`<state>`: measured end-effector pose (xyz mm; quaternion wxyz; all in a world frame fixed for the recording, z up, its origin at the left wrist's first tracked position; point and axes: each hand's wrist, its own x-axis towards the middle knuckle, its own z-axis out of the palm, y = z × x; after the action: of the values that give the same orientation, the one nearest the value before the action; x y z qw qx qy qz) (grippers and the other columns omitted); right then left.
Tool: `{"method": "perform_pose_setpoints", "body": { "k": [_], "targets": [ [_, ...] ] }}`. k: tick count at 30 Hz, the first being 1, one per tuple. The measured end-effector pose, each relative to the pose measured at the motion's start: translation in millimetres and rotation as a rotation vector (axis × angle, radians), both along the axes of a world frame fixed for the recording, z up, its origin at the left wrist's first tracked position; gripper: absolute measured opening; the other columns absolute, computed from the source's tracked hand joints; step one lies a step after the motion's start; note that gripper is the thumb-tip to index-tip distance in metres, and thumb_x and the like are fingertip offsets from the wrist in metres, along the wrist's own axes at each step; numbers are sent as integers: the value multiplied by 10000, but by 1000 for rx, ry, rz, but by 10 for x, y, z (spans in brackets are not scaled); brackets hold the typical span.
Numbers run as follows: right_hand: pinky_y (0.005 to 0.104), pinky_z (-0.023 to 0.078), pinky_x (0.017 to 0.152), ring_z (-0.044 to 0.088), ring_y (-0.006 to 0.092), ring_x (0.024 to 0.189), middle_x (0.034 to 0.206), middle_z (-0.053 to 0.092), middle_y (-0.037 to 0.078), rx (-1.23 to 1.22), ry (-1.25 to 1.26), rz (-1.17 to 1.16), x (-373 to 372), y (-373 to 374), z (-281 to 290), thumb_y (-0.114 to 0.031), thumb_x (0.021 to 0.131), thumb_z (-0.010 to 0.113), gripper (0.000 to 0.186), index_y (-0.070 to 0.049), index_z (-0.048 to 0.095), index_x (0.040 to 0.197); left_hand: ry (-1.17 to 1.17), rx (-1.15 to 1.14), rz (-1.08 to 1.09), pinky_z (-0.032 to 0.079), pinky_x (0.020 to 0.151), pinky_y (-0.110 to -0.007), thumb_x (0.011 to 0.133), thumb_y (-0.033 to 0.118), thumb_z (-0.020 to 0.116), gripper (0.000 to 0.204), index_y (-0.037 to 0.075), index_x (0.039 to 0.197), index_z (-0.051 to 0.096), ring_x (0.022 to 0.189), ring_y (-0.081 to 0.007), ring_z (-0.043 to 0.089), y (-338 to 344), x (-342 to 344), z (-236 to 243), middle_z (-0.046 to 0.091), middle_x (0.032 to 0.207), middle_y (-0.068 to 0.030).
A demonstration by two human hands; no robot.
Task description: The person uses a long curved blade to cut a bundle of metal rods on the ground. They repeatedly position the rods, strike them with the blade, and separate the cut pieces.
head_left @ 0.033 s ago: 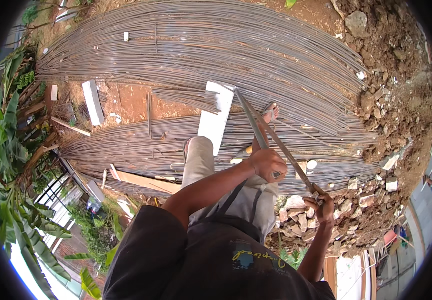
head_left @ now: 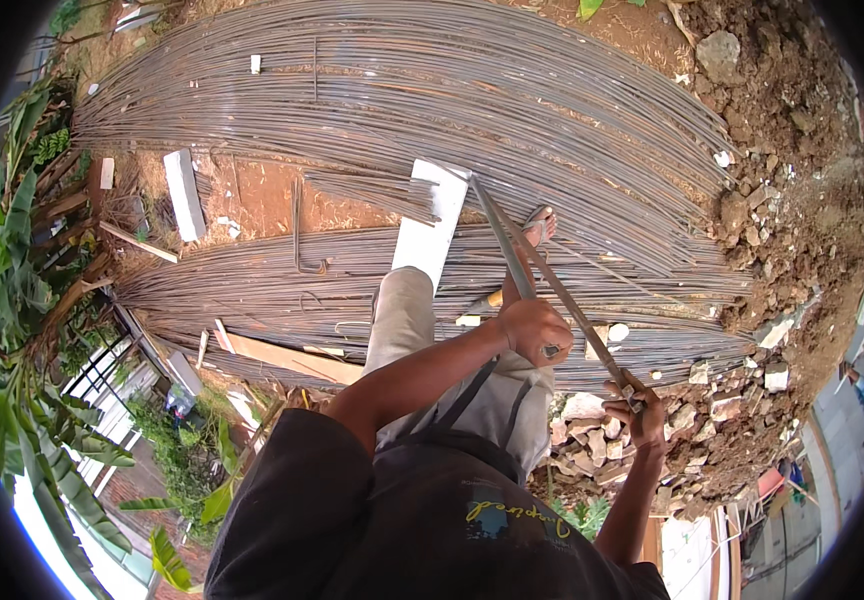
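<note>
My left hand (head_left: pixel 535 331) is closed around a grey metal pipe (head_left: pixel 508 240); its hollow end shows at the fist. My right hand (head_left: pixel 640 408), farther right, grips the near end of a rusty metal bar (head_left: pixel 582 322). Pipe and bar converge at the far end of a long white block (head_left: pixel 420 252), where the exact joint is too small to make out. Several short steel rods (head_left: pixel 367 188) rest with their ends on that block. Below the left fist lies a tool with a yellow-orange part (head_left: pixel 495 299), partly hidden by my arm.
Long steel rods (head_left: pixel 402 90) cover the ground in two wide bundles, under my sandalled foot (head_left: pixel 540 226) too. Another white block (head_left: pixel 184 195) and a wooden plank (head_left: pixel 287 357) lie to the left. Broken stones (head_left: pixel 597 440) and loose soil (head_left: pixel 802 180) line the right side.
The view has shifted very slightly. Both hands keep the same grip on the pipe and the bar.
</note>
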<state>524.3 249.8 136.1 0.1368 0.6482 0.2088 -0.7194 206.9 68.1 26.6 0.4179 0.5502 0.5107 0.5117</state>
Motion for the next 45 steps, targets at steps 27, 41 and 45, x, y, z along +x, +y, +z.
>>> {"method": "perform_pose_setpoints", "body": {
  "k": [27, 41, 45],
  "targets": [
    [281, 425, 385, 545, 147, 508, 780, 627, 71, -452, 104, 440, -539, 242, -425, -188, 917, 644, 245, -58, 641, 1124, -403, -1041, 1134, 451, 1098, -509, 918, 206, 770, 583, 61, 1397, 470, 1197, -344, 578, -119, 329, -110, 551, 1199, -197],
    [279, 398, 375, 445, 111, 444, 686, 517, 2, -612, 165, 187, -77, 559, -1046, -155, 1013, 599, 155, -68, 638, 1136, -1073, -959, 1051, 568, 561, -382, 967, 89, 647, 98, 3, 1006, 672, 655, -223, 686, -206, 888, -558, 702, 799, -132],
    [281, 384, 351, 450, 114, 435, 676, 524, 4, -402, 74, 315, -218, 564, -1075, -140, 983, 615, 158, -66, 632, 1122, -672, -864, 944, 563, 603, -364, 966, 110, 650, 94, 26, 976, 691, 677, -189, 677, -490, 938, -798, 694, 773, -103]
  ]
}}
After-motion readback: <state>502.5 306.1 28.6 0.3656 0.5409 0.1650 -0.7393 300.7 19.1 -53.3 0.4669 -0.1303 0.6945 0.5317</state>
